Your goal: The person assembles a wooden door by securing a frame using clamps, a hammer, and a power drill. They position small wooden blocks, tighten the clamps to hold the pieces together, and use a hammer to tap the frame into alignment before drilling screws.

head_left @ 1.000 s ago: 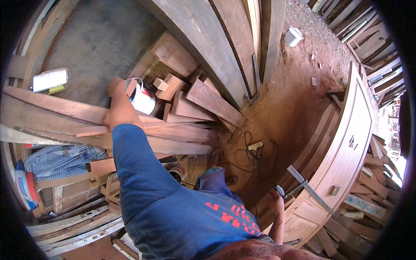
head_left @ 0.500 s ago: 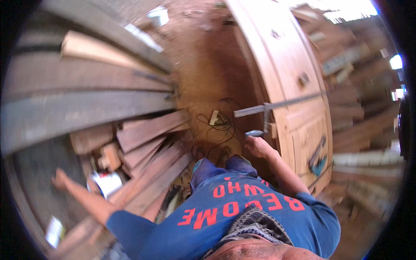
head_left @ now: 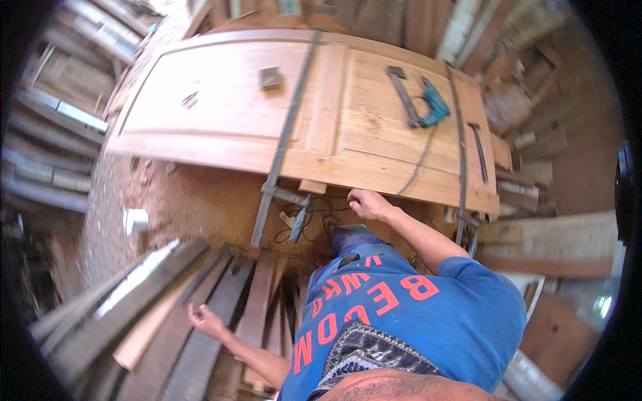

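A pale wooden panelled door (head_left: 328,100) lies flat in front of me, with a long bar clamp (head_left: 289,127) across its middle and a second bar clamp (head_left: 457,127) near its right end. My right hand (head_left: 368,204) is at the door's near edge, fingers curled in, no object showing in them; whether it touches the edge I cannot tell. Just left of it hangs the first clamp's handle (head_left: 301,220). My left hand (head_left: 207,321) is held over dark planks (head_left: 221,301), fingers apart and holding nothing. On the door lie a teal power drill (head_left: 436,105) and a hammer (head_left: 404,97).
A small block (head_left: 270,78) and a thin dark-handled tool (head_left: 479,152) also rest on the door. Loose cable (head_left: 314,214) lies on the ground below. A white container (head_left: 136,221) stands left, and stacked timber (head_left: 548,244) rises on the right.
My view has swung to the right, so the door now spans the front. My left hand has moved from beside the timber pile to above the plank ends. My right hand stays near the door edge.
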The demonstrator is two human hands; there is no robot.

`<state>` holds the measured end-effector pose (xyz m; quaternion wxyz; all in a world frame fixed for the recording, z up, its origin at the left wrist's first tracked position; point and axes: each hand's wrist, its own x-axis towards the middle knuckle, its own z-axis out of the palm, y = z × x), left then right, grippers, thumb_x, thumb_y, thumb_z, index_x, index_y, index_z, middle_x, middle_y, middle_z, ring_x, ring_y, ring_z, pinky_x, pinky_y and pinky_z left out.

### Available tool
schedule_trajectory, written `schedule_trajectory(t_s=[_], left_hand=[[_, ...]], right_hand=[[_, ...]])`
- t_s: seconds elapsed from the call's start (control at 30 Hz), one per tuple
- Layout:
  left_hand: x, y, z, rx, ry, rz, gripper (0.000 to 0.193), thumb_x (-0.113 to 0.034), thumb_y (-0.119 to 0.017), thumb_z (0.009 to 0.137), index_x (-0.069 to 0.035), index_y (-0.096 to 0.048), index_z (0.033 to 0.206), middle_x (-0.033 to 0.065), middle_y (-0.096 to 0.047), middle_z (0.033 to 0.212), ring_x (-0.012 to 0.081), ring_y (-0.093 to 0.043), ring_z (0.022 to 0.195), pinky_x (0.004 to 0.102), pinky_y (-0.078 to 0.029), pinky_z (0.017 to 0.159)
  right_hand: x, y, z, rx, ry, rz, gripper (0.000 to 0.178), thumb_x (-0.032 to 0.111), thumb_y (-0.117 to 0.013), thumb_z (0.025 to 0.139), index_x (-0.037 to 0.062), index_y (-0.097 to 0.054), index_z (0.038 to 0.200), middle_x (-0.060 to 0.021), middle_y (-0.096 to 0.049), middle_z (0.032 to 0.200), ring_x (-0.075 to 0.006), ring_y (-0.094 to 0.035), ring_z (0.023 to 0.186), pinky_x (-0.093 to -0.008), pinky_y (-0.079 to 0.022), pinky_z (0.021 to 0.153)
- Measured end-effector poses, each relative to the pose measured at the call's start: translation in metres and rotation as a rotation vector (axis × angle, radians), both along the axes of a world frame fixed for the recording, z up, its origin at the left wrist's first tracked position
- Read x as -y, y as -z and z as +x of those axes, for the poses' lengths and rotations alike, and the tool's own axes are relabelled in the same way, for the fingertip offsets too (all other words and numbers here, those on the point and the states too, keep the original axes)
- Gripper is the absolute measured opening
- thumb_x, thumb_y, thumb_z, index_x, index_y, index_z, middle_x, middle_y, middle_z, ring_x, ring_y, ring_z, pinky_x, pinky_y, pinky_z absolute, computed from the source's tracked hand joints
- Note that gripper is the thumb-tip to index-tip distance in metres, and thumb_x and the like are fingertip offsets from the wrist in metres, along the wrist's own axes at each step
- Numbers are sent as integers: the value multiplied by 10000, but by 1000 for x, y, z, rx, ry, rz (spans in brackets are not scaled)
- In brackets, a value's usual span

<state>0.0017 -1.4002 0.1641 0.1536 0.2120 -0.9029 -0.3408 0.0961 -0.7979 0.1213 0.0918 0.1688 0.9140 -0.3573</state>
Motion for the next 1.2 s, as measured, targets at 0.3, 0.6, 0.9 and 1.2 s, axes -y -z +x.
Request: schedule_trajectory(t_s=[0.3, 0.6, 0.9, 1.2], left_hand=[[-253, -6, -77, 252, 805, 76, 376, -46, -668, 938, 15, -619, 1305, 158, -635, 1271, 270, -602, 1185, 380, -451, 1058], [-351, -4, -105, 315, 1063, -110, 395, -56, -695, 895, 12, -626, 1277, 203, -641, 1210, 350, -613, 1167, 415, -468, 1037], [-341, 3, -93, 455, 1032, -154, 398, -94, -709, 897, -5, -633, 1278, 203, -645, 1213, 345, -620, 1155, 412, -479, 1019], [-356, -1, -115, 626, 1177, -1, 405, -90, -683, 950, -17, -612, 1341, 173, -688, 1220, 265, -669, 1112, 371, -527, 953]], right_hand=[[-204, 36, 177, -151, 1138, 579, 379, 140, -674, 860, -6, -623, 1206, -255, -653, 1158, -412, -616, 1107, -469, -495, 984], [-237, 79, 139, -293, 1245, 208, 227, 142, -608, 877, 16, -686, 1050, -246, -698, 1004, -390, -681, 983, -462, -540, 860], [-118, 65, 46, -38, 321, -392, 225, 250, -673, 907, 44, -717, 985, -129, -727, 866, -197, -672, 799, -366, -546, 751], [-102, 42, 91, 141, 565, -742, 267, 318, -685, 968, 52, -693, 992, -20, -683, 821, -100, -643, 701, -285, -542, 627]])
